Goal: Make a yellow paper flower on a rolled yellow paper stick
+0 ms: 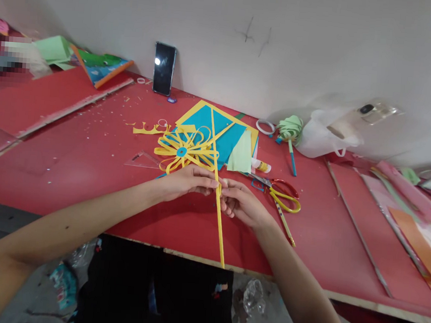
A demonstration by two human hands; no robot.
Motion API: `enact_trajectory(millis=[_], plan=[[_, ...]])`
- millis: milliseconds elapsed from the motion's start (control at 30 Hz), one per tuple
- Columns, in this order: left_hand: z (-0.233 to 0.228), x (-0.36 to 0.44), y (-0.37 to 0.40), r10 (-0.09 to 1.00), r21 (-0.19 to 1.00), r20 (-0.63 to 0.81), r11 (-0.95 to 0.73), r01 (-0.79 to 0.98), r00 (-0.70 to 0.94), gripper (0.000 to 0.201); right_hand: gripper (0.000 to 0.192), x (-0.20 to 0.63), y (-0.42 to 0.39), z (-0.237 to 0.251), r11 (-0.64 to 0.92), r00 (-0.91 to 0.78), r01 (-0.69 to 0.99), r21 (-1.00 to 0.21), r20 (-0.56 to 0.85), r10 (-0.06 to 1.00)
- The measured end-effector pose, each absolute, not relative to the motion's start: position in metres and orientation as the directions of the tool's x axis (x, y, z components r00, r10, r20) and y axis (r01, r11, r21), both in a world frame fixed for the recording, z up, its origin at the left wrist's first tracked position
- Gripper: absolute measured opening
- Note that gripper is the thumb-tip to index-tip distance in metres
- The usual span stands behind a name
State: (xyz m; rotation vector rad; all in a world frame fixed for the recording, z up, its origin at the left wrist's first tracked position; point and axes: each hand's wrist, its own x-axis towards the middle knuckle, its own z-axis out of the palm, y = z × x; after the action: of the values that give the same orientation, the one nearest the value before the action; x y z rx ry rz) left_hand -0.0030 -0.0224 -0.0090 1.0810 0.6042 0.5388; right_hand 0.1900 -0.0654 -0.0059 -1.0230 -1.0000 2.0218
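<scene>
A long, thin yellow paper strip [218, 226] runs between my two hands, its lower end reaching over the table's front edge. My left hand [191, 183] pinches it from the left, and my right hand [243, 199] grips it from the right, fingertips nearly meeting. Just beyond my left hand lies a looped yellow paper flower [170, 145] with a small blue disc [181, 152] at its centre. Blue paper [200, 118] on yellow sheets lies behind, with a pale green piece [241, 156] on top. Scissors [285, 199] with red and yellow handles lie right of my right hand.
A glue stick [262, 165], a pencil [284, 221], a tape ring [265, 127] and a green paper rose [290, 128] lie at right. A white plastic bag [324, 135] sits by the wall. A phone [164, 69] leans upright there. A clear set square [143, 160] lies left.
</scene>
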Motion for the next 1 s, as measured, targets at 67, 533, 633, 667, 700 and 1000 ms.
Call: enact_trajectory(millis=[67, 533, 633, 667, 700, 1000], plan=[[-0.008, -0.003, -0.023, 0.672, 0.925, -0.18, 0.364, -0.109, 0.718, 0.022, 0.017, 0.19, -0.066, -0.007, -0.494, -0.486, -0.206, -0.845, -0.35, 0.801], [-0.004, -0.004, -0.023, 0.767, 0.94, -0.145, 0.304, -0.156, 0.625, 0.019, 0.018, 0.262, -0.025, -0.021, 0.22, 0.194, 0.753, -0.621, 0.528, 0.827], [-0.006, -0.002, -0.022, 0.787, 0.95, -0.139, 0.277, -0.143, 0.601, 0.021, 0.026, 0.287, -0.011, -0.035, 0.132, 0.098, 0.908, -0.397, 0.509, 0.855], [-0.006, -0.002, -0.022, 0.793, 0.953, -0.133, 0.267, -0.142, 0.595, 0.021, 0.027, 0.291, -0.009, -0.039, 0.117, 0.077, 0.923, -0.368, 0.472, 0.878], [-0.007, -0.002, -0.022, 0.797, 0.956, -0.125, 0.255, -0.141, 0.59, 0.021, 0.028, 0.295, -0.007, -0.043, 0.11, 0.059, 0.93, -0.351, 0.438, 0.897], [-0.008, -0.001, -0.02, 0.874, 0.992, -0.004, 0.066, -0.11, 0.486, 0.021, 0.019, 0.292, -0.011, -0.035, 0.027, 0.188, 0.901, -0.433, 0.445, 0.875]])
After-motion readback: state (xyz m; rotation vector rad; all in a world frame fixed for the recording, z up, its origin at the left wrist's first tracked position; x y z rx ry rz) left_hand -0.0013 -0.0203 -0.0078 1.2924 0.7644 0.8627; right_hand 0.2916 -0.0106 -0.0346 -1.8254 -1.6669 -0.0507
